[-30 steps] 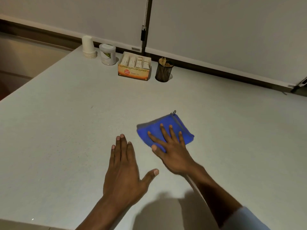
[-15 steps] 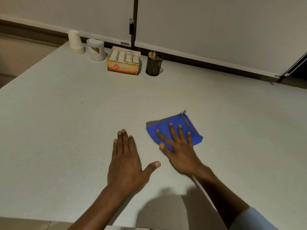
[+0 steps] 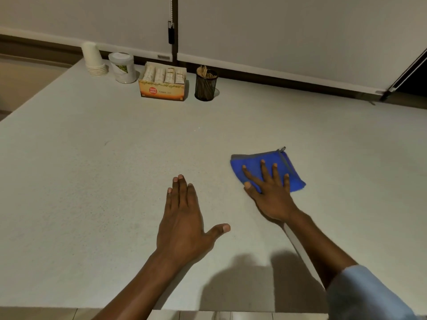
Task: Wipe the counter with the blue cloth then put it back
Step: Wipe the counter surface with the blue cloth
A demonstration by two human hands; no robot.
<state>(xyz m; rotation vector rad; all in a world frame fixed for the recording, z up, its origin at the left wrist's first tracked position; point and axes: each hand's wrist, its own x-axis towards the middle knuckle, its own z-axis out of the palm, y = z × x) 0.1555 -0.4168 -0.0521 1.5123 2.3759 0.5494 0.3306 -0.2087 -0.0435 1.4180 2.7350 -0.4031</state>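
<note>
A folded blue cloth (image 3: 254, 163) with a grey edge lies flat on the pale grey counter (image 3: 92, 181), right of centre. My right hand (image 3: 268, 190) presses down on the cloth with fingers spread, covering its near half. My left hand (image 3: 182, 222) rests palm down on the bare counter to the left of the cloth, fingers together, thumb out, holding nothing.
At the back of the counter stand a stack of white paper cups (image 3: 93, 60), a white lidded jar (image 3: 122, 68), an orange box of packets (image 3: 163, 84) and a black mesh holder of sticks (image 3: 205, 85). White wall panels rise behind. The counter's near edge runs along the bottom.
My right hand has slid the cloth to the right across the counter. My left hand has stayed planted in about the same spot.
</note>
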